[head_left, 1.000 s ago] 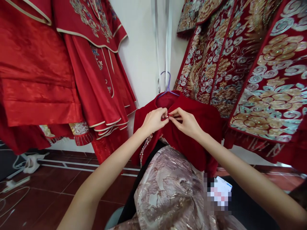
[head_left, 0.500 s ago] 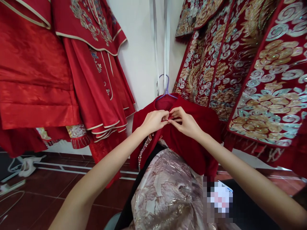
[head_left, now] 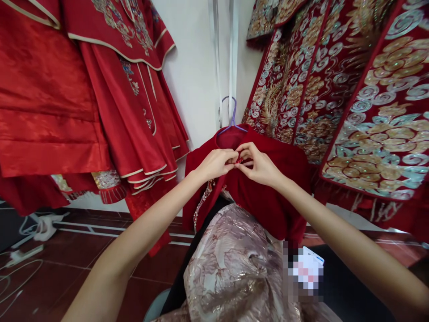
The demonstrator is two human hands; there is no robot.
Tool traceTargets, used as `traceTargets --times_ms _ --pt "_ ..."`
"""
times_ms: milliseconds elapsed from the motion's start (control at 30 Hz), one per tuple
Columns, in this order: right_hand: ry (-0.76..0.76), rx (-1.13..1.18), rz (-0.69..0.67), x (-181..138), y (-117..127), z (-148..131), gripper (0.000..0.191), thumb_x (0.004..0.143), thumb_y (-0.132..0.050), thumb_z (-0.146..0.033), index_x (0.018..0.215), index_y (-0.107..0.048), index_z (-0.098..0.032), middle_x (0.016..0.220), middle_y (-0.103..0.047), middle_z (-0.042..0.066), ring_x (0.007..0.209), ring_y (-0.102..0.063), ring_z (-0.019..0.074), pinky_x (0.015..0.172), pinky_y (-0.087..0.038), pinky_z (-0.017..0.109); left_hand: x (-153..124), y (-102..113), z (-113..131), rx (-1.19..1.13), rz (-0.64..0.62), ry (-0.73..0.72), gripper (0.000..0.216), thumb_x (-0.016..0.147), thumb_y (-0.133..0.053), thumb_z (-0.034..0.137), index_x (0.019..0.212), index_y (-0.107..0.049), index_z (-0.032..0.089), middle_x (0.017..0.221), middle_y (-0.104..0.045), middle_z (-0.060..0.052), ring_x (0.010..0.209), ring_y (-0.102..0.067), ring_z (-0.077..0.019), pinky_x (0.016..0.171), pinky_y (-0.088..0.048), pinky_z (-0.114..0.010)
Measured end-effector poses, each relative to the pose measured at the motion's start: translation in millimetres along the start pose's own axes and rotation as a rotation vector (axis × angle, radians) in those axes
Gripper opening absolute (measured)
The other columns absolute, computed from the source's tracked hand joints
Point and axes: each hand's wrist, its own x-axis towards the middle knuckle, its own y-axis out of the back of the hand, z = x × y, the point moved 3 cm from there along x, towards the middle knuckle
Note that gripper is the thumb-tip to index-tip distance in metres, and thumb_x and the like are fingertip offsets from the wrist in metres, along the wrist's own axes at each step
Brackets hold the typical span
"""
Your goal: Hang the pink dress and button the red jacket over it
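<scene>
A dark red, velvety jacket (head_left: 281, 205) hangs in front of me on a thin purple hanger (head_left: 233, 114). Just below its neckline, my left hand (head_left: 214, 164) pinches the front edge of the cloth. My right hand (head_left: 261, 167) meets it there, thumb and fingertips closed together at the same spot. Between the fingertips shows a small red fastening (head_left: 239, 160), mostly hidden, so its exact form cannot be made out. A beaded trim (head_left: 203, 203) dangles along the jacket's left front. Shiny, patterned fabric (head_left: 231, 264) lies across my lap beneath the jacket.
Red garments (head_left: 124, 107) hang close on the left, and heavily embroidered ones (head_left: 335, 103) on the right. White straps (head_left: 233, 53) come down to the hanger. A low white rail (head_left: 97, 231), a pale shoe (head_left: 46, 228) and cables are near the tiled floor. A phone-like white object (head_left: 313, 257) lies at right.
My right fingers have lifted and parted slightly around the small fastening, while the left hand keeps its pinch. The view has shifted a little.
</scene>
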Motion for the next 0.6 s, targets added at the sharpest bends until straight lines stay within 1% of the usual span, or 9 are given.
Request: traceTargets --times_ms 200,333,433,500,600 --pt "-0.016 -0.007 -0.007 -0.1 0.5 -0.2 0.036 0.078 -0.058 -0.025 0.111 -0.042 -0.024 0.092 -0.062 0.002 0.086 -0.063 0.0172 0.077 -0.057 0.032 2.4 0.0 0.3 -0.01 -0.036 0.018 0.013 0.079 -0.051 0.016 0.067 -0.053 0.018 0.068 -0.053 0.002 0.061 -0.045 -0.0119 0.059 -0.03 -0.025" --pt "-0.031 0.01 -0.027 2.3 0.2 2.0 0.037 0.077 -0.058 -0.025 0.109 -0.041 -0.024 0.093 -0.062 0.002 0.084 -0.063 0.0174 0.073 -0.057 0.033 3.6 0.7 1.4 -0.004 -0.081 -0.027 0.014 0.079 -0.05 0.015 0.066 -0.051 0.018 0.073 -0.054 0.001 0.063 -0.046 -0.012 0.06 -0.031 -0.026" --pt "-0.038 0.029 -0.009 3.7 -2.2 5.5 0.037 0.077 -0.059 -0.026 0.11 -0.042 -0.023 0.094 -0.061 0.003 0.085 -0.063 0.0178 0.072 -0.057 0.033 1.7 -1.2 3.4 -0.019 -0.047 -0.006 0.01 0.079 -0.05 0.015 0.07 -0.053 0.018 0.075 -0.055 0.0 0.066 -0.048 -0.0128 0.061 -0.033 -0.025" --pt "-0.068 0.05 0.067 -1.3 -6.9 6.8 0.04 0.078 -0.059 -0.028 0.114 -0.042 -0.022 0.098 -0.06 0.005 0.088 -0.063 0.0184 0.071 -0.057 0.033 -2.9 -5.6 4.3 -0.052 0.028 0.071 0.007 0.08 -0.051 0.015 0.074 -0.053 0.018 0.077 -0.056 -0.001 0.068 -0.05 -0.0132 0.063 -0.036 -0.025" --pt "-0.145 0.11 0.292 -25.6 -22.1 3.8 0.046 0.082 -0.057 -0.032 0.124 -0.039 -0.024 0.113 -0.056 0.009 0.097 -0.061 0.0196 0.073 -0.058 0.034 -14.7 -16.8 2.9 -0.186 0.164 0.231 0.004 0.082 -0.053 0.019 0.078 -0.053 0.018 0.076 -0.058 0.0 0.068 -0.052 -0.0122 0.064 -0.039 -0.024"
